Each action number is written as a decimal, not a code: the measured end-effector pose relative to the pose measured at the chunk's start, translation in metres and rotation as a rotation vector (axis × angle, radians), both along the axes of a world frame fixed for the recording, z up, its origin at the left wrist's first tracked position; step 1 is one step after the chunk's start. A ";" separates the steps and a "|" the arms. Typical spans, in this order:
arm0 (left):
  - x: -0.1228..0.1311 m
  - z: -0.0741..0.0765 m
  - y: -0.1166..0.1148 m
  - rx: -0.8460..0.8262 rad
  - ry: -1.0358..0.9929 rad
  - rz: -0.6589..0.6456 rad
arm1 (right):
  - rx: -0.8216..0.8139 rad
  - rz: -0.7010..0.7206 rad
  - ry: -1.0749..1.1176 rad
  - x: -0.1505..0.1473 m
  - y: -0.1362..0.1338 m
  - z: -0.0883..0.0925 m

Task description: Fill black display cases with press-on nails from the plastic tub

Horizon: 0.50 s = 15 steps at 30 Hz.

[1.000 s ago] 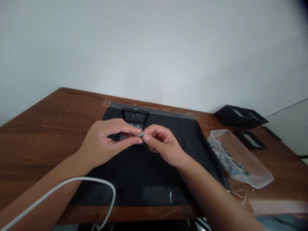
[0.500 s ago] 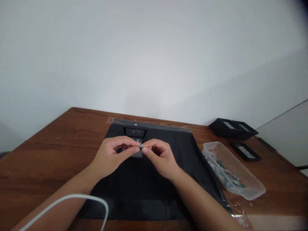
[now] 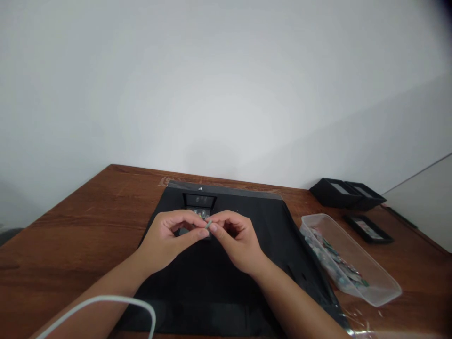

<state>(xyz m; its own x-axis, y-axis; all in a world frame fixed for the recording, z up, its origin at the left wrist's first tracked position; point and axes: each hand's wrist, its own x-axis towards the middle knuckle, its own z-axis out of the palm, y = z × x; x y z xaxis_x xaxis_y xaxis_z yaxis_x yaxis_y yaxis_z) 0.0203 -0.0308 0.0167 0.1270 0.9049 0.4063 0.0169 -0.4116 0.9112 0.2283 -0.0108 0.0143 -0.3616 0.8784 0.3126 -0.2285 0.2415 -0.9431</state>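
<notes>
My left hand (image 3: pixel 169 238) and my right hand (image 3: pixel 235 240) meet fingertip to fingertip over a black mat (image 3: pixel 226 282). Together they pinch a small grey-green stone (image 3: pixel 208 224) between thumbs and forefingers. Just beyond the fingers an open black case (image 3: pixel 198 201) lies on the mat, and a few small stones in it show above my fingers; my hands hide its near part.
A clear plastic tray (image 3: pixel 374 278) with several greenish stones stands on the wooden table (image 3: pixel 77 221) at the right. Black boxes (image 3: pixel 344 193) and a flat black case (image 3: pixel 369 229) lie beyond it. A white cable (image 3: pixel 106 301) loops over my left forearm.
The view has tilted upward, so table and hands sit lower in the frame. My hands stay together on the small stone, which has turned slightly between the fingertips.
</notes>
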 end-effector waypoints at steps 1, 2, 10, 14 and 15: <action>0.001 0.000 -0.001 0.010 -0.006 0.005 | 0.008 -0.001 -0.004 0.000 0.000 0.000; 0.001 0.001 -0.001 0.019 -0.011 0.011 | 0.015 -0.006 -0.014 0.001 -0.001 -0.001; -0.001 -0.002 0.001 -0.058 -0.040 0.037 | 0.114 -0.107 -0.180 0.004 -0.003 -0.006; -0.004 -0.005 0.004 -0.142 -0.044 0.019 | 0.175 -0.140 -0.221 0.004 -0.002 -0.008; -0.004 -0.006 0.004 -0.159 -0.049 0.030 | 0.193 -0.142 -0.225 0.004 -0.002 -0.009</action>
<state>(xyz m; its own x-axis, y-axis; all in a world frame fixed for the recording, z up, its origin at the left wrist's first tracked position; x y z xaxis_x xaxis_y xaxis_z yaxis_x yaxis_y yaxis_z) 0.0167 -0.0263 0.0109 0.0826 0.9614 0.2625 -0.0186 -0.2618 0.9649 0.2322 -0.0129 0.0049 -0.3183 0.8577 0.4039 0.0297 0.4348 -0.9000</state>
